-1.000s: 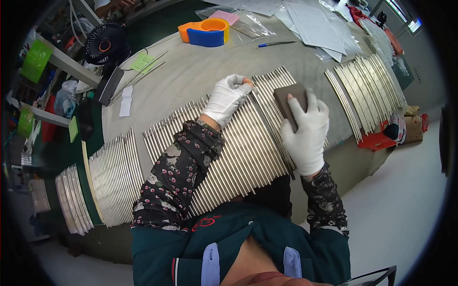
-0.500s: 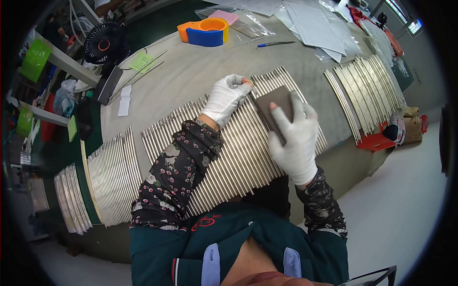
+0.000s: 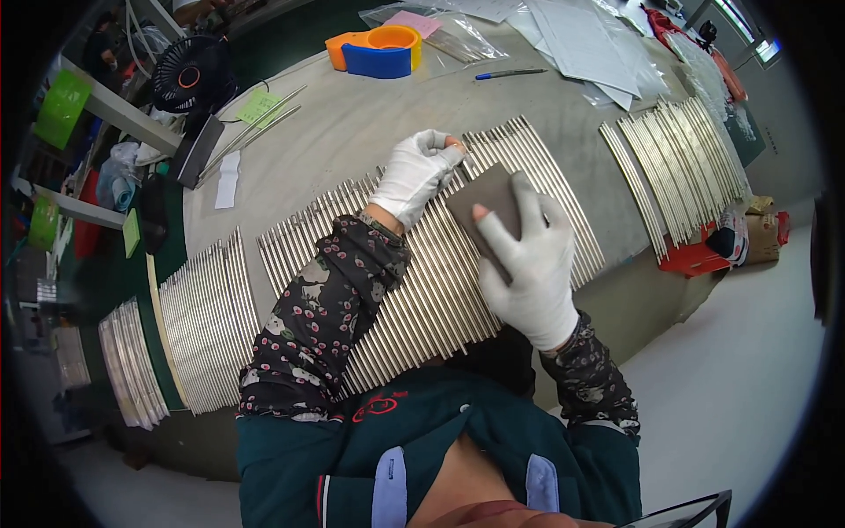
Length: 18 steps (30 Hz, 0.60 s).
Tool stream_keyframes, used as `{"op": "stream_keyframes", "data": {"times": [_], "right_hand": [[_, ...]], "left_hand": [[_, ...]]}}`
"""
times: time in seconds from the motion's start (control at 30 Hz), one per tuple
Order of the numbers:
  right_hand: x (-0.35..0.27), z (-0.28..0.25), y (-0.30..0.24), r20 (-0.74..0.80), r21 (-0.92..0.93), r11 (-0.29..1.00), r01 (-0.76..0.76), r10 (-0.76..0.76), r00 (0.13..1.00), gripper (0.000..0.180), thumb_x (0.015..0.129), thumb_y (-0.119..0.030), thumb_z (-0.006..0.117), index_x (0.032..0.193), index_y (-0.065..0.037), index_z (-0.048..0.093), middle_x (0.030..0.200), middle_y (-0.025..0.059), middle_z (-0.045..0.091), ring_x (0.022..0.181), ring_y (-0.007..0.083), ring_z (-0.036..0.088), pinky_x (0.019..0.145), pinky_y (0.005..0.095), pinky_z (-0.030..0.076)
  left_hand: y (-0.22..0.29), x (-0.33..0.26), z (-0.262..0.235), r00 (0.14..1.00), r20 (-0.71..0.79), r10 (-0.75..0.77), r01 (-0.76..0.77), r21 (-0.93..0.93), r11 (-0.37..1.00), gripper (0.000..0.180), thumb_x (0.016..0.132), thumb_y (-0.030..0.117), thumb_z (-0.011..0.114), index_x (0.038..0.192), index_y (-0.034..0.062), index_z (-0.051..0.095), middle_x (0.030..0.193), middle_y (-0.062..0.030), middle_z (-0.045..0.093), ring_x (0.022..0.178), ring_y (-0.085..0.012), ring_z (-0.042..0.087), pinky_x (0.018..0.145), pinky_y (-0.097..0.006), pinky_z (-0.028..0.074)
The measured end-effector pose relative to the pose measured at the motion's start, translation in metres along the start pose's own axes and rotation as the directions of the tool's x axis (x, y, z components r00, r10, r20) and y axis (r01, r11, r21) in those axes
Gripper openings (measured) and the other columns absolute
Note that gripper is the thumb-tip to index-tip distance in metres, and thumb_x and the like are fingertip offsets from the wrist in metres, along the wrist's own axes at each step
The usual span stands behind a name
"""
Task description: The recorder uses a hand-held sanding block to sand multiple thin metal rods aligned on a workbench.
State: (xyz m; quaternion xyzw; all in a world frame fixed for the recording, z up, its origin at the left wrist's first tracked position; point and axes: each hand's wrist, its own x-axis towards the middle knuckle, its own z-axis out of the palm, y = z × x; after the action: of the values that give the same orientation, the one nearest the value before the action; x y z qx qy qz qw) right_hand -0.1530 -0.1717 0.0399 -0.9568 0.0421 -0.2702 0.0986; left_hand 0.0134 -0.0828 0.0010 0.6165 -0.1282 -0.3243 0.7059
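Note:
A wide row of thin silver metal rods [image 3: 440, 286] lies side by side on the table in front of me. My left hand [image 3: 412, 180], in a white glove with bare fingertips, is closed at the far ends of the rods, thumb and fingers pinched together on a rod end. My right hand [image 3: 537, 286], gloved the same way, grips a flat grey-brown sanding sponge [image 3: 482, 195] and presses it against the rods just right of the left hand. The sponge and glove cover part of the rods under them.
More rods lie in a bundle [image 3: 682, 172] at right and in groups [image 3: 211, 326] at left. Beyond are an orange and blue tape dispenser [image 3: 380, 55], a pen [image 3: 510, 75], papers [image 3: 585, 44] and two loose rods [image 3: 255, 132]. A black fan [image 3: 187, 77] stands at far left.
My right hand has moved the sanding sponge left across the rods, closer to my left hand, uncovering rods on the right. My left hand stays nearly in place.

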Motion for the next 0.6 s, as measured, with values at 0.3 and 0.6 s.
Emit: {"op": "stream_keyframes", "data": {"times": [0.3,0.6], "right_hand": [[-0.007,0.008,0.005,0.071,-0.01,0.999,0.052,-0.051,0.996,0.043,0.066,-0.012,0.062,0.109,-0.009,0.066,0.125,0.0244,0.051,0.1,0.0379,0.05,0.082,0.0459,0.044],[-0.006,0.003,0.033,-0.045,-0.149,0.975,-0.165,0.16,0.986,0.049,0.065,-0.01,0.064,0.114,-0.01,0.063,0.126,0.0256,0.049,0.104,0.0395,0.048,0.089,0.0471,0.041]], "left_hand": [[-0.001,-0.001,-0.002,1.0,-0.001,0.01,-0.01,0.002,1.0,0.018,0.09,0.016,0.063,0.1,0.0025,0.056,0.07,0.0039,0.055,0.05,-0.0011,0.045,0.041,-0.015,0.032],[0.001,-0.001,0.001,1.0,-0.003,-0.007,0.007,0.03,1.0,0.018,0.09,0.016,0.063,0.101,0.0022,0.056,0.071,0.0034,0.056,0.051,-0.0009,0.047,0.041,-0.014,0.034]]}}
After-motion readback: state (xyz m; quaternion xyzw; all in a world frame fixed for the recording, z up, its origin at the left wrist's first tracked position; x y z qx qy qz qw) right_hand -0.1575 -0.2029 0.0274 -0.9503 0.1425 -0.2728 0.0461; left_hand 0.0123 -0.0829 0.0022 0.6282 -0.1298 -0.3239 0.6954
